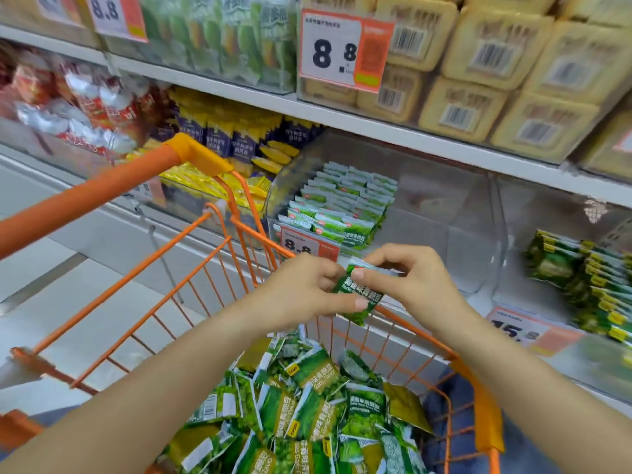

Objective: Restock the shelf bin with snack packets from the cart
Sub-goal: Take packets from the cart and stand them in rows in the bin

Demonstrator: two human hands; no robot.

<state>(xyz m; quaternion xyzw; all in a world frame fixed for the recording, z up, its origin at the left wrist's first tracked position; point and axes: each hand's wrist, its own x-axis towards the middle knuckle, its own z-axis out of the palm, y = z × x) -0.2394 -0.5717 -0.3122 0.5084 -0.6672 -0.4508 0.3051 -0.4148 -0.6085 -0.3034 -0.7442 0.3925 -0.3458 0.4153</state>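
Both hands hold small green snack packets (pixel 359 294) above the orange wire cart (pixel 219 248). My left hand (pixel 307 289) pinches them from the left with thumb and fingers. My right hand (pixel 407 275) pinches their top edge from the right. Below, the cart holds a loose heap of several green packets (pixel 314 405). Straight ahead on the shelf stands a clear plastic bin (pixel 427 213), with neat rows of the same green packets (pixel 342 206) filling its left part.
A price tag reading 8.8 (pixel 301 242) hangs on the bin front. Darker green packets (pixel 588 285) lie in the neighbouring bin on the right. Yellow and purple packets (pixel 232 145) sit to the left. Tan boxes (pixel 496 73) fill the upper shelf.
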